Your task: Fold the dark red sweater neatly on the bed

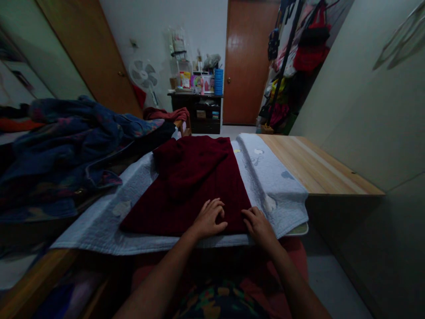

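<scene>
A dark red cloth garment (195, 181) lies spread over a pale blue-grey quilted cover (285, 199), with folds and bunching in its upper left part. Near the garment's lower edge my left hand (210, 218) rests on the fabric, palm down, fingers apart and nothing visibly held. My right hand (258, 223) touches the garment's lower right corner, its fingers curled at the edge; whether cloth is pinched between them is hard to see.
Piled clothes (66, 150) lie at the left. A wooden board (315, 168) extends at the right beside a wall. Farther back stand a dark shelf (195, 104), a fan (145, 75), a door (247, 62) and hanging bags (312, 44).
</scene>
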Tool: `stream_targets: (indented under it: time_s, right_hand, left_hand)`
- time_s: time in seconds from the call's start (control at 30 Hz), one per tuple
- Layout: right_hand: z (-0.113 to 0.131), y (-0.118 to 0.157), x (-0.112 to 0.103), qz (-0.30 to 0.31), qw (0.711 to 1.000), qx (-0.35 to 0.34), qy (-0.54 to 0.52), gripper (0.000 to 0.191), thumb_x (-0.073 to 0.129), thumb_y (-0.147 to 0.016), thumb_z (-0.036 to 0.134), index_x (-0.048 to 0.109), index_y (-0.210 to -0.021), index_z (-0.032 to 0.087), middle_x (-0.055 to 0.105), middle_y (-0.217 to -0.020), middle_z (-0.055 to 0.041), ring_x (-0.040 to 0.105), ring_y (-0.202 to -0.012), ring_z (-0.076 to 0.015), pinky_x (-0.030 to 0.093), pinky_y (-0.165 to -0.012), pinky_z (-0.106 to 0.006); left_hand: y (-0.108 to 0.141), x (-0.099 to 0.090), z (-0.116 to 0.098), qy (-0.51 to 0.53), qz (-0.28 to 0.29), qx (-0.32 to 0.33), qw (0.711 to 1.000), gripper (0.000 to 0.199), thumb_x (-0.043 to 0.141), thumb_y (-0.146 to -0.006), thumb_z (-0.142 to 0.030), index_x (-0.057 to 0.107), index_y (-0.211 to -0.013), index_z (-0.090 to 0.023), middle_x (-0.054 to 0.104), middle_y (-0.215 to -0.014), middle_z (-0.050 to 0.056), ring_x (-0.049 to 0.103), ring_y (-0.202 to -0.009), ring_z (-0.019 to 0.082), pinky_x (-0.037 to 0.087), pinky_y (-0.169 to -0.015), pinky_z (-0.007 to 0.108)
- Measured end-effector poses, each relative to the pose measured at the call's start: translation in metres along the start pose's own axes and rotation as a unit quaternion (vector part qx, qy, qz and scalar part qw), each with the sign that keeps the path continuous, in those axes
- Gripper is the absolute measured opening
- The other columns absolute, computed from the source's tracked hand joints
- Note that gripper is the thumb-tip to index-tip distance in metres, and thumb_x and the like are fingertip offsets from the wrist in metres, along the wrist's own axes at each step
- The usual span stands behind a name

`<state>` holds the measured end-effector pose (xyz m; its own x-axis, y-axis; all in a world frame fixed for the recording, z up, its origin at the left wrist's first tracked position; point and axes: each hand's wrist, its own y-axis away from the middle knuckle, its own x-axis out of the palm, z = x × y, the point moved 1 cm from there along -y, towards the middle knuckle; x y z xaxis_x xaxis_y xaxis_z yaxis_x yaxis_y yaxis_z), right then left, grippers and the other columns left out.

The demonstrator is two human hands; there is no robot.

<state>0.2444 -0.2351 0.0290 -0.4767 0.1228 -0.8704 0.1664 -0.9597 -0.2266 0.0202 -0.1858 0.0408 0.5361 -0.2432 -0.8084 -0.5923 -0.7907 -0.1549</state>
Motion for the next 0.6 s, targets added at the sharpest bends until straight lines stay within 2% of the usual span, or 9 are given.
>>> stream_targets:
  time_s: [0.27, 0.4, 0.5, 0.6]
  right_hand:
    - [-0.016, 0.007, 0.006, -0.027, 0.997, -0.031, -0.071, 0.040, 0.040, -0.086, 0.007, 0.064, -0.115, 0.020, 0.056, -0.103, -0.0093, 0.054, -0.096, -0.0204, 0.048, -0.089, -0.037]
    - [-0.015, 0.011, 0.003, -0.035, 0.996, -0.036, -0.080, 0.051, 0.040, -0.074, -0.001, 0.062, -0.116, 0.017, 0.055, -0.107, -0.0101, 0.053, -0.102, -0.0208, 0.045, -0.095, -0.038]
    - [-0.011, 0.010, -0.004, -0.022, 0.996, -0.034, -0.078, 0.056, 0.041, -0.067, -0.003, 0.062, -0.115, 0.016, 0.056, -0.107, -0.0100, 0.053, -0.102, -0.0204, 0.045, -0.096, -0.036]
    - [-0.005, 0.002, -0.012, 0.000, 0.998, -0.022, -0.052, 0.049, 0.042, -0.071, -0.002, 0.063, -0.112, 0.015, 0.059, -0.101, -0.0095, 0.056, -0.097, -0.0203, 0.048, -0.092, -0.035]
  left_hand:
    - [0.000, 0.000, 0.002, 0.002, 0.003, -0.002, 1.000, 0.016, 0.062, -0.072, -0.023, 0.053, -0.085, -0.024, 0.054, -0.130, 0.004, 0.034, -0.137, 0.026, 0.016, -0.115, 0.051]
    - [0.000, 0.001, 0.002, -0.001, 0.002, 0.001, 1.000, 0.017, 0.059, -0.071, -0.020, 0.053, -0.086, -0.023, 0.053, -0.130, 0.004, 0.033, -0.137, 0.026, 0.016, -0.115, 0.051]
    - [0.001, 0.001, 0.002, -0.002, 0.001, 0.000, 1.000, 0.018, 0.058, -0.070, -0.018, 0.054, -0.086, -0.024, 0.053, -0.130, 0.004, 0.033, -0.137, 0.026, 0.015, -0.116, 0.051]
    - [0.002, 0.001, 0.003, -0.001, 0.000, 0.003, 1.000, 0.019, 0.057, -0.070, -0.018, 0.054, -0.087, -0.024, 0.054, -0.130, 0.004, 0.033, -0.137, 0.026, 0.016, -0.115, 0.051]
